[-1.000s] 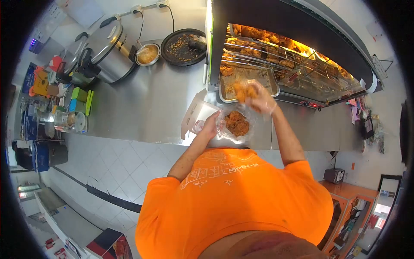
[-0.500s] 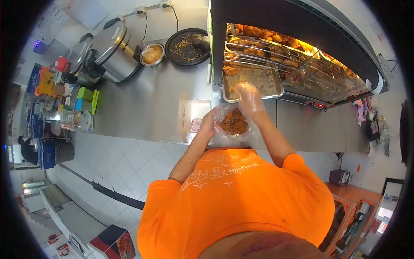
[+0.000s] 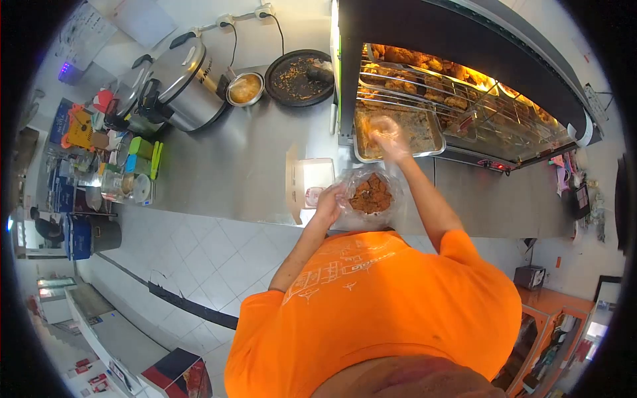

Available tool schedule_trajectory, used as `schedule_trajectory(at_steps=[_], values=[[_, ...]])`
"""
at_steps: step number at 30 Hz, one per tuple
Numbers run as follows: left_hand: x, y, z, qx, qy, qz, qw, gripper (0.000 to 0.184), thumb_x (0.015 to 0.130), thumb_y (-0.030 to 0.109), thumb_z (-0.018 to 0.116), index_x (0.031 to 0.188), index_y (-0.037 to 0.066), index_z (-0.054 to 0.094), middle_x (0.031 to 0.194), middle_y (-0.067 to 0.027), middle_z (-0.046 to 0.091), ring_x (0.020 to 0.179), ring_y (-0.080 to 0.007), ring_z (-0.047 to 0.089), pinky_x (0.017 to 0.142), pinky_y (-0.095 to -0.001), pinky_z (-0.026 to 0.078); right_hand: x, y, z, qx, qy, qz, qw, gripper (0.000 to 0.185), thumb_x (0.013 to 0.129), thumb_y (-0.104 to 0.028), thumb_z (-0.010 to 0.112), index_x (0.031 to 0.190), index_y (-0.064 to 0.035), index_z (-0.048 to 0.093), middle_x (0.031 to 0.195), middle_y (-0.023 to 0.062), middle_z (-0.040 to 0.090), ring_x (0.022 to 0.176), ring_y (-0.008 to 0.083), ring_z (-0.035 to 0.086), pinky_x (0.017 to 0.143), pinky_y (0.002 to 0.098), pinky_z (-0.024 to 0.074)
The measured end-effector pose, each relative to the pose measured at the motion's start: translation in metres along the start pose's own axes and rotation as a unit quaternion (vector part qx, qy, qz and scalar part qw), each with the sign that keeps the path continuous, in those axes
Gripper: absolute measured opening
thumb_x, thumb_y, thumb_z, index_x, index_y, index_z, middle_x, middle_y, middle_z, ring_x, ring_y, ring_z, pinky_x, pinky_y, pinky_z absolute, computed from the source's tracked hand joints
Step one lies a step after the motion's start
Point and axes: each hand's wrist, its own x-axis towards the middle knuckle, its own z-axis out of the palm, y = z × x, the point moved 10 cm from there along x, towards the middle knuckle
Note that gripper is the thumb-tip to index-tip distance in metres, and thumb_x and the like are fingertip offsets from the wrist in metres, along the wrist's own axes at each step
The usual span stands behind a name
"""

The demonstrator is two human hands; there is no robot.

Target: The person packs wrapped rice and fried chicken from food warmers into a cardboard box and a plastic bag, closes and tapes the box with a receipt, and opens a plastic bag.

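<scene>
My left hand (image 3: 330, 203) grips the edge of a clear plastic bag (image 3: 358, 176). Browned pieces that look like fried chicken (image 3: 371, 194) fill the bag, whose mouth faces up. Over the metal tray (image 3: 424, 129) at the lit cabinet's opening is my right hand (image 3: 390, 140), in a thin clear glove. Motion smears its fingers, so whether it holds anything cannot be made out. Crumbs cover the tray's bottom, with some fried pieces toward its back left. Beside my left hand stands an opened white box (image 3: 318, 171) with a small pinkish-white packet or cup (image 3: 313, 197) inside.
The warming cabinet (image 3: 478, 132) holds more fried pieces on wire racks. Left along the steel counter (image 3: 232, 172) are a dark round pan (image 3: 298, 76) with crumbs, a bowl of sauce (image 3: 245, 89), a large steel cooker (image 3: 189, 83) and several small containers (image 3: 139, 159).
The whole view has shifted slightly right and down. My right hand has moved a little left over the tray, and the bag's mouth is spread wider around the food.
</scene>
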Motion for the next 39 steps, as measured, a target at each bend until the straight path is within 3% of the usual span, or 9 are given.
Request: schedule_trajectory(at_steps=[8, 12, 22, 27, 29, 31, 34, 37, 39], values=[[-0.017, 0.021, 0.029, -0.076, 0.052, -0.049, 0.995, 0.026, 0.098, 0.022, 0.062, 0.12, 0.009, 0.063, 0.087, -0.0041, 0.056, 0.077, -0.0167, 0.057, 0.059, -0.0327, 0.051, -0.146, 0.026, 0.024, -0.035, -0.057, -0.063, 0.996, 0.031, 0.08, -0.014, 0.081, 0.106, -0.0032, 0.068, 0.104, 0.0049, 0.067, 0.099, 0.0188, 0.065, 0.09, 0.0316, 0.0518], [-0.036, 0.026, 0.036, -0.061, 0.076, -0.079, 0.992, 0.024, 0.1, 0.025, 0.06, 0.122, 0.017, 0.062, 0.081, -0.0004, 0.057, 0.069, -0.0151, 0.056, 0.064, -0.0331, 0.053, -0.122, 0.103, -0.037, 0.335, 0.225, 0.287, 0.869, 0.038, 0.086, -0.024, 0.078, 0.107, 0.0017, 0.06, 0.094, 0.0153, 0.068, 0.081, 0.024, 0.07, 0.07, 0.0391, 0.0598], [-0.012, 0.025, 0.029, -0.133, 0.066, -0.081, 0.986, 0.025, 0.096, 0.027, 0.065, 0.118, 0.015, 0.063, 0.083, -0.0027, 0.057, 0.074, -0.0184, 0.057, 0.06, -0.0347, 0.052, -0.146, 0.098, -0.071, 0.306, 0.404, 0.201, 0.838, 0.03, 0.09, -0.022, 0.071, 0.093, 0.0054, 0.061, 0.071, 0.0124, 0.064, 0.063, 0.0239, 0.068, 0.045, 0.0378, 0.0564], [-0.02, 0.024, 0.045, -0.142, 0.073, -0.097, 0.982, 0.025, 0.093, 0.027, 0.069, 0.113, 0.014, 0.063, 0.083, -0.0035, 0.058, 0.07, -0.0197, 0.058, 0.06, -0.0356, 0.053, -0.171, 0.122, -0.064, 0.345, 0.215, 0.17, 0.898, 0.042, 0.082, -0.031, 0.078, 0.096, 0.0053, 0.063, 0.093, 0.0138, 0.067, 0.082, 0.0221, 0.066, 0.073, 0.0357, 0.0562], [-0.019, 0.026, 0.048, -0.13, 0.09, -0.106, 0.982, 0.028, 0.091, 0.026, 0.073, 0.111, 0.012, 0.061, 0.091, -0.0045, 0.056, 0.077, -0.0197, 0.057, 0.063, -0.036, 0.054, -0.193, 0.125, -0.062, 0.047, 0.126, 0.144, 0.98, 0.047, 0.083, -0.035, 0.078, 0.108, 0.0017, 0.06, 0.098, 0.0116, 0.067, 0.092, 0.0237, 0.065, 0.082, 0.0365, 0.0543], [-0.023, 0.03, 0.051, -0.105, 0.09, -0.104, 0.985, 0.036, 0.085, 0.026, 0.08, 0.109, 0.009, 0.058, 0.091, -0.005, 0.055, 0.077, -0.0203, 0.056, 0.063, -0.0359, 0.054, -0.22, 0.132, -0.041, -0.229, 0.003, 0.245, 0.942, 0.057, 0.083, -0.046, 0.075, 0.116, -0.0028, 0.059, 0.105, 0.0128, 0.067, 0.098, 0.024, 0.064, 0.084, 0.0329, 0.0511], [-0.021, 0.029, 0.053, -0.103, 0.072, -0.087, 0.988, 0.036, 0.086, 0.025, 0.08, 0.109, 0.009, 0.057, 0.091, -0.0048, 0.055, 0.074, -0.0195, 0.056, 0.062, -0.0364, 0.053, -0.249, 0.154, -0.005, -0.162, 0.017, 0.376, 0.912, 0.064, 0.081, -0.054, 0.073, 0.116, -0.0014, 0.059, 0.095, 0.0153, 0.068, 0.092, 0.0254, 0.067, 0.08, 0.0338, 0.0526], [-0.023, 0.023, 0.056, -0.134, 0.093, -0.099, 0.982, 0.034, 0.091, 0.025, 0.074, 0.115, 0.009, 0.057, 0.09, -0.0034, 0.055, 0.072, -0.0174, 0.055, 0.059, -0.0339, 0.051, -0.234, 0.198, 0.018, -0.112, 0.024, 0.323, 0.94, 0.052, 0.089, -0.043, 0.069, 0.113, 0.0026, 0.059, 0.08, 0.0145, 0.067, 0.081, 0.0265, 0.07, 0.072, 0.0356, 0.0566], [-0.031, 0.026, 0.055, -0.089, 0.068, -0.094, 0.989, 0.035, 0.094, 0.027, 0.07, 0.122, 0.009, 0.057, 0.089, -0.0016, 0.055, 0.069, -0.0152, 0.055, 0.057, -0.0321, 0.05, -0.227, 0.164, 0.023, 0.145, 0.005, 0.311, 0.939, 0.042, 0.093, -0.034, 0.064, 0.112, 0.0033, 0.059, 0.075, 0.0135, 0.066, 0.075, 0.0259, 0.071, 0.067, 0.0366, 0.0588]])
